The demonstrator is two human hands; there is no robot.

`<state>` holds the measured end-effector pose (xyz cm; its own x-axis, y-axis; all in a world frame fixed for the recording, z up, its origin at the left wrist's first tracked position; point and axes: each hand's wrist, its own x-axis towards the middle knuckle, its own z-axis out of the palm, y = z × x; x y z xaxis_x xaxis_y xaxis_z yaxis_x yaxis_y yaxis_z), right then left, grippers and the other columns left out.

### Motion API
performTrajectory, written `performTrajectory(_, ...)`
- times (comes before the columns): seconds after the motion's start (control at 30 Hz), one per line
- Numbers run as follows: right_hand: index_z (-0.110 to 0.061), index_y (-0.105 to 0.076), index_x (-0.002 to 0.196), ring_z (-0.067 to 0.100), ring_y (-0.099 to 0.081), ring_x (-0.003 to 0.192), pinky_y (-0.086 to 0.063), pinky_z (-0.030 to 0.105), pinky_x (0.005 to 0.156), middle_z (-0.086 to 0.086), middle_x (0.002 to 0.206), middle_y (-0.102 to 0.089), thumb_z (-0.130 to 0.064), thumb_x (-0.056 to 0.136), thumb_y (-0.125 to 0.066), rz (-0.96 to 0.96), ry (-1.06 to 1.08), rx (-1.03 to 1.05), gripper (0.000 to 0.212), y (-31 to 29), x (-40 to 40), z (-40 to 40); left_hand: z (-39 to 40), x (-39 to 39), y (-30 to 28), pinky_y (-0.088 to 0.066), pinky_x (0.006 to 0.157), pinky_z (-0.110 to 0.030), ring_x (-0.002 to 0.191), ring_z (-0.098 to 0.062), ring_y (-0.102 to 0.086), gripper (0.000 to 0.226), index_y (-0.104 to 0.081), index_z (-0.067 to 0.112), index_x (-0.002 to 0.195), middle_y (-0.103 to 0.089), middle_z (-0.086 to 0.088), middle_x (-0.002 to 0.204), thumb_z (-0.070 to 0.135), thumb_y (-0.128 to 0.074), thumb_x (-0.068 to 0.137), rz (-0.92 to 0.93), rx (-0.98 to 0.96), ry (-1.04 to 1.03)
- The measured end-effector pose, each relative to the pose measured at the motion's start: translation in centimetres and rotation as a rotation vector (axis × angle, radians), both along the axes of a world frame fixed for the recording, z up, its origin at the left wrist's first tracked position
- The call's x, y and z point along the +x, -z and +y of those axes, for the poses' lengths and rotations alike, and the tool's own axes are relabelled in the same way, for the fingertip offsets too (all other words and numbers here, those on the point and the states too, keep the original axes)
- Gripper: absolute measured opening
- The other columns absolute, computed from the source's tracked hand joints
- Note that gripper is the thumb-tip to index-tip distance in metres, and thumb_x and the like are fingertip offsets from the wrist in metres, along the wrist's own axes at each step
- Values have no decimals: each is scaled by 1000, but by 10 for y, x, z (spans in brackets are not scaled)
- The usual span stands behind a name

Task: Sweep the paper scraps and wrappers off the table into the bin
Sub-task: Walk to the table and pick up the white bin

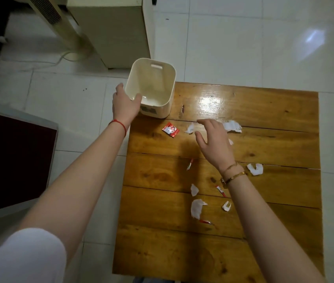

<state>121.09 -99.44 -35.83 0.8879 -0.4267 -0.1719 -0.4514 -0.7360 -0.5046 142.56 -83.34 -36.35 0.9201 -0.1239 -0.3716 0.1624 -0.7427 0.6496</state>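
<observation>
A cream plastic bin (163, 78) stands tilted at the far left corner of the wooden table (264, 111). My left hand (124, 104) grips its near rim, thumb inside. My right hand (215, 139) hovers over the table with fingers spread, empty, beside a white paper scrap (189, 128) and a larger torn scrap (232, 126). A red wrapper (170, 129) lies near the bin. More white scraps (196, 207) (255, 169) and thin red wrapper strips (221, 190) are scattered over the table's middle.
White tiled floor surrounds the table. A beige standing appliance (109, 29) rises behind the bin. A dark red panel with a grey frame (13, 160) sits at the left. The table's right half and near end carry no scraps.
</observation>
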Motion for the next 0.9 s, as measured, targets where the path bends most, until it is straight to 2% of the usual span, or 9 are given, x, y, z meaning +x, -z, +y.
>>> performTrajectory(0.1,-11,-53,128,23,-47,119,-37,34,102,6,125,-57,-22,96,-50,-20,5,5,34,4,0,3,1,9,3,-52,80,-28,114,-31,-58,50,-43,11,135,-54,-14,132,23,-58,89,-10,8,30)
performTrajectory(0.23,-11,-53,127,22,-48,118,-39,36,101,5,125,-58,-22,96,-50,-30,16,8,34,5,-4,9,4,9,3,-57,88,-37,114,-29,-58,40,-47,9,125,-55,-12,125,11,-60,87,66,-41,-6)
performTrajectory(0.33,-11,-54,126,22,-49,119,-39,38,103,6,124,-58,-22,95,-50,-35,29,18,33,1,-13,13,9,-7,-2,-59,85,-36,110,-28,-60,38,-47,10,122,-54,-6,113,7,-60,86,86,-78,-60)
performTrajectory(0.47,-11,-53,127,23,-49,120,-40,39,104,7,125,-58,-21,95,-51,-37,48,35,34,-9,-37,21,23,-49,-17,-59,79,-34,102,-24,-61,44,-46,18,130,-60,-10,122,9,-59,89,70,-135,-69)
performTrajectory(0.63,-10,-52,129,23,-50,120,-40,37,103,7,126,-58,-21,95,-50,-18,87,45,35,-24,-81,38,49,-112,-49,-56,91,-47,116,-30,-59,42,-49,15,136,-58,-11,132,12,-51,93,81,-156,-64)
performTrajectory(0.9,-11,-52,129,21,-51,116,-42,35,100,6,123,-59,-23,97,-49,12,86,54,34,-37,-164,61,95,-216,-87,-57,91,-45,111,-29,-63,40,-53,16,134,-62,-10,127,12,-51,94,78,-117,-102)
